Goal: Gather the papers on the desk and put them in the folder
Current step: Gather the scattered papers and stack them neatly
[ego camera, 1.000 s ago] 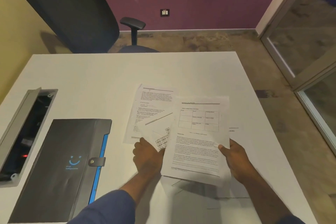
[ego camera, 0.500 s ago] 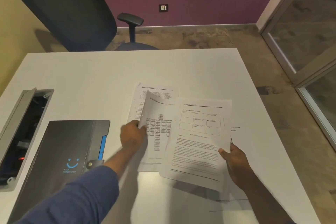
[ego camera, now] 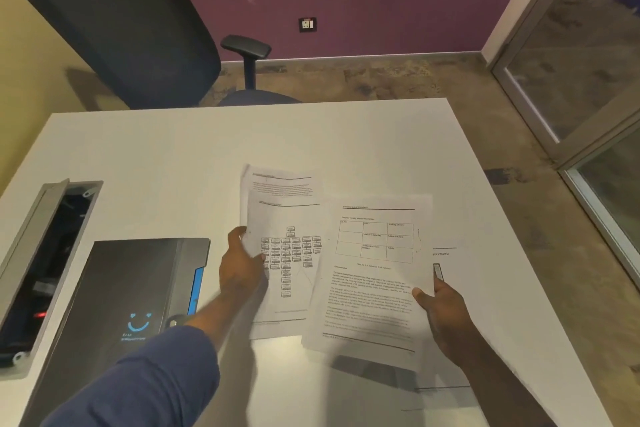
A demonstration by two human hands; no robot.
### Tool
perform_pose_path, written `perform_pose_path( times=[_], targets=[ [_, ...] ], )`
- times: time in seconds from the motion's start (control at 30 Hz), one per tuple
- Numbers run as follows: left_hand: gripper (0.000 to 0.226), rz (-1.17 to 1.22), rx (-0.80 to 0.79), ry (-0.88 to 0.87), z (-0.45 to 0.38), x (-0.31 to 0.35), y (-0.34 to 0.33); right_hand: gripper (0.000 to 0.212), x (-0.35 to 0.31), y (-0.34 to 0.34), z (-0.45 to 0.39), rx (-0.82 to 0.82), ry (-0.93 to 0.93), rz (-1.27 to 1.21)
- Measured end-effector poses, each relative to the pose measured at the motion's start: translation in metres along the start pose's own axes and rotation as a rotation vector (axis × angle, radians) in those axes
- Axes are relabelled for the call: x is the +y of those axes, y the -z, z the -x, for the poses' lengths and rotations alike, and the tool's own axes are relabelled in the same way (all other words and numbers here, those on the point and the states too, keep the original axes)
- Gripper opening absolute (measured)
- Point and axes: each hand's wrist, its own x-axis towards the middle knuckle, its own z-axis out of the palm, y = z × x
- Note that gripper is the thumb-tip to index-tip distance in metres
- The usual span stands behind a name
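My right hand grips the right edge of a printed sheet with a table, lifted above the white desk. Beside it, my left hand pinches the left edge of a sheet with a chart. A text sheet lies flat under the chart sheet, its top showing. More paper lies under the table sheet at the right. A closed dark folder with a blue smiley and a snap strap lies on the desk's left, near my left sleeve.
An open grey cable tray is sunk into the desk's left edge. A black office chair stands behind the far edge. A glass door is at the right, past the desk's right edge.
My left hand took hold of the chart sheet, first curling its edge up, and now holds it flatter and further over the text sheet. The right hand keeps its sheet nearly still.
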Motion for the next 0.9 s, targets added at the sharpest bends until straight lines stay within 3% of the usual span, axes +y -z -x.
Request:
perform_pose_path(
  times=[0.1, 0.17, 0.23, 0.43, 0.6, 0.77, 0.9],
  targets=[
    [0.088, 0.098, 0.0, 0.021, 0.013, -0.013, 0.013, 0.03, 0.003, -0.003, 0.001, -0.002, -0.01, -0.019],
    [0.062, 0.104, -0.001, 0.007, 0.02, -0.024, 0.022, 0.03, 0.005, -0.005, 0.003, -0.012, -0.026, -0.037],
    [0.015, 0.094, 0.022, -0.028, 0.029, -0.034, 0.033, 0.03, 0.006, -0.007, 0.006, -0.006, -0.033, -0.043],
    [0.027, 0.235, 0.191, -0.032, 0.045, -0.045, 0.072, 0.027, 0.006, -0.013, 0.018, 0.052, -0.001, -0.04],
    [0.01, 0.453, 0.283, 0.009, 0.048, -0.039, 0.108, 0.027, 0.008, -0.016, 0.026, 0.063, 0.033, -0.002],
    [0.009, 0.575, 0.211, 0.047, 0.051, -0.039, 0.125, 0.03, 0.004, -0.018, 0.033, 0.054, 0.084, 0.027],
    [0.02, 0.647, 0.008, 0.106, 0.06, -0.044, 0.124, 0.03, -0.001, -0.021, 0.039, 0.035, 0.118, 0.047]
  ],
)
